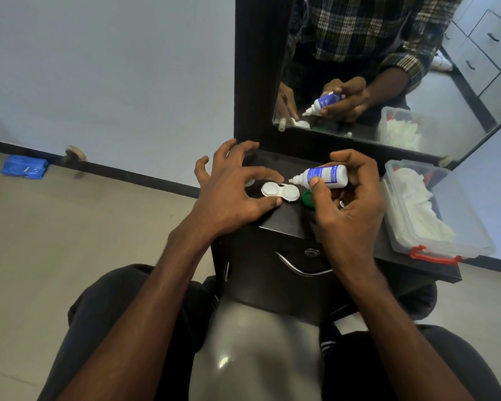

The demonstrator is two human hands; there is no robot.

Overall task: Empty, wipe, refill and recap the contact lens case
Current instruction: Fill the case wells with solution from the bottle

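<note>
Pale walls and a tiled floor [70,227], with a tall dark-framed mirror [388,82] set over a black worktop [284,221]. At the worktop's right end, a clear plastic box [460,227] with red clips, full of white tissues. Left hand [232,195] over the worktop's left edge, fingers spread and arched, thumb tip and forefinger bracing the contact lens case [279,191] from near and far sides; a steadying touch, not a closed grip. Right hand [350,204] wrapped round a small solution bottle [326,176], blue-labelled, tipped sideways, thumb pressed on its body, nozzle aimed at the case's right well and just short of it. Case lying flat on the worktop between the two hands, both white wells uncapped and facing up. A green cap [307,199] just right of the case, partly hidden by the right thumb; a white one, probably the second cap, peeking out beyond the left fingers. Judging by this: emptying and wiping apparently done, refilling in hand. Liquid in the wells impossible to tell. Left to do: finish filling both wells, then screw both caps back on.
</note>
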